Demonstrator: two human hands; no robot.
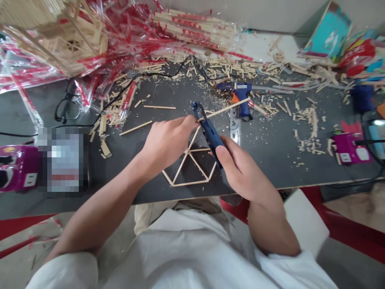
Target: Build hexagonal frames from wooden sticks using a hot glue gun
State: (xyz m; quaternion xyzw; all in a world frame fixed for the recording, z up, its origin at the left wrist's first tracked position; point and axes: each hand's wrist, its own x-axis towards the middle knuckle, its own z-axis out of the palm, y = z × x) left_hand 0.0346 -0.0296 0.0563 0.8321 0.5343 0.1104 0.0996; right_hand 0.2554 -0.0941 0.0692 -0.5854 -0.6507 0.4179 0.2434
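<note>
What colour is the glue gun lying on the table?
The glue gun is blue and orange, as the head view shows.

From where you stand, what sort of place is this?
Likely a hobby craft bench: a dark tabletop littered with wooden stick offcuts, a blue hot glue gun, and a triangular stick frame.

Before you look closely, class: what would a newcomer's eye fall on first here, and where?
Centrally, the right hand grips a blue-handled tool against a wooden stick held by the left hand, above a triangular stick frame. Behind them, red-printed plastic wrappers heap along the table's far edge.
</note>
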